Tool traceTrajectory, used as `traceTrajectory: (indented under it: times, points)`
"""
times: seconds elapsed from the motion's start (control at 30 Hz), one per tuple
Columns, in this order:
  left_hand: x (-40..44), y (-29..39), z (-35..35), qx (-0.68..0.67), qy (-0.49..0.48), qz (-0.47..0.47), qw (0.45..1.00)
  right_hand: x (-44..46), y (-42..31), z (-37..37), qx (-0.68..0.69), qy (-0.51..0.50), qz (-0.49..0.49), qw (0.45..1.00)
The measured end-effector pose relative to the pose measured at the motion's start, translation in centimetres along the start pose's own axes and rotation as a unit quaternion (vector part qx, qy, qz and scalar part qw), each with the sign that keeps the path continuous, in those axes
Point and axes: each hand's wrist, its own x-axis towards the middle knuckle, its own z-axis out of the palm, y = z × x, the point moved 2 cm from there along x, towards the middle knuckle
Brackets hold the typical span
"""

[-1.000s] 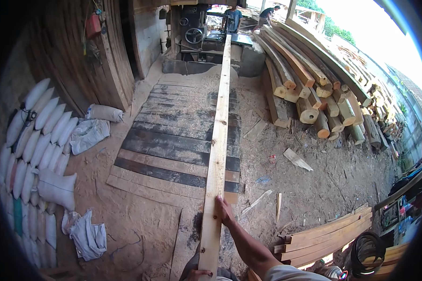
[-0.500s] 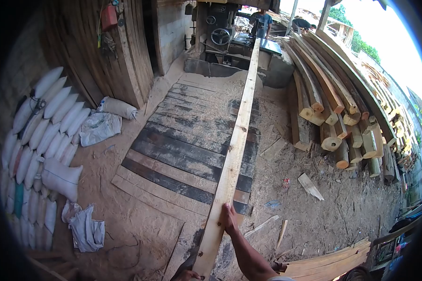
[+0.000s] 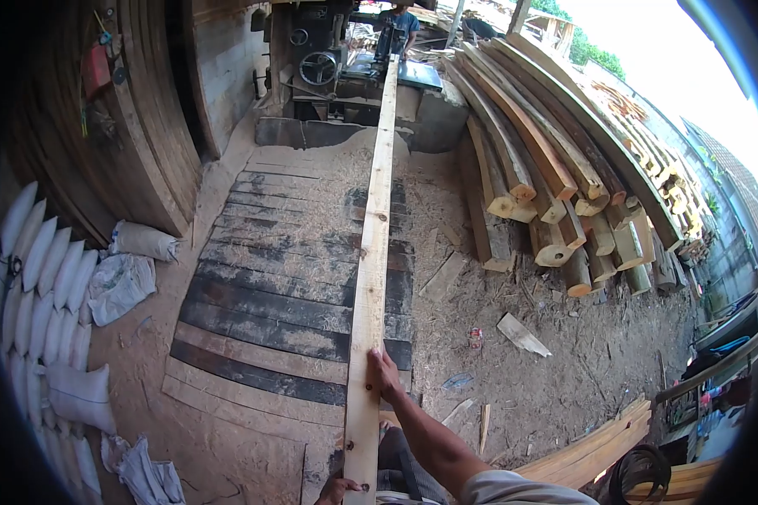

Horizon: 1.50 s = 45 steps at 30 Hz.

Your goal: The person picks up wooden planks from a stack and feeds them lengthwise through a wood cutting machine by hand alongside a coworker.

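Note:
A long pale plank (image 3: 370, 278) with several knots runs from the bottom edge up to the machine (image 3: 320, 63) with a handwheel. At the bottom, my left hand (image 3: 338, 491) grips the plank's left edge near its close end. My right hand (image 3: 386, 379) holds the right edge farther along, thumb on top, its fingers partly hidden by the plank. The plank's far end rests at the machine's metal table (image 3: 417, 74), where a person in a blue shirt (image 3: 403, 25) stands.
Slatted boards dusted with sawdust (image 3: 261, 311) lie under the plank. Stacked logs (image 3: 556, 168) stand at the right, filled sacks (image 3: 50, 261) at the left. Sawn boards (image 3: 589, 446) and a black coil (image 3: 640, 475) are at the lower right. A wood scrap (image 3: 522, 335) lies on the ground.
The view has swung about, shifting the machine, logs and plank leftward since half a second ago. Both hands stay on the plank. More of my legs shows below.

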Motion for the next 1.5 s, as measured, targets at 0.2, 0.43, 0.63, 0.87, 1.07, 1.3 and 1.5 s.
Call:
traceTrajectory:
  times: [0.2,0.43,0.63,0.87,1.07,1.3,1.5]
  points:
    - [8.9,13.6,3.6,0.004,-0.004,-0.023,1.000,14.0,-7.6,0.8,-0.003,-0.015,0.011,1.000]
    - [17.2,28.7,6.7,-0.029,0.046,-0.052,0.997,31.8,-15.7,2.0,0.023,-0.027,0.010,0.999]
    - [25.8,39.5,7.4,-0.097,0.021,-0.147,0.984,44.7,-23.2,3.2,-0.009,-0.022,-0.004,1.000]
    - [39.3,54.1,8.7,-0.079,0.011,-0.120,0.990,63.4,-30.6,4.2,0.027,-0.029,-0.010,0.999]
    - [46.8,72.7,14.5,-0.075,0.022,-0.064,0.995,79.9,-38.7,4.8,-0.016,-0.011,0.006,1.000]
    - [57.0,89.2,17.9,-0.076,0.015,-0.046,0.996,97.4,-46.2,5.6,-0.010,-0.003,-0.012,1.000]
    - [64.7,102.4,20.2,-0.080,0.014,-0.052,0.995,110.7,-53.1,6.9,0.011,-0.020,-0.014,1.000]
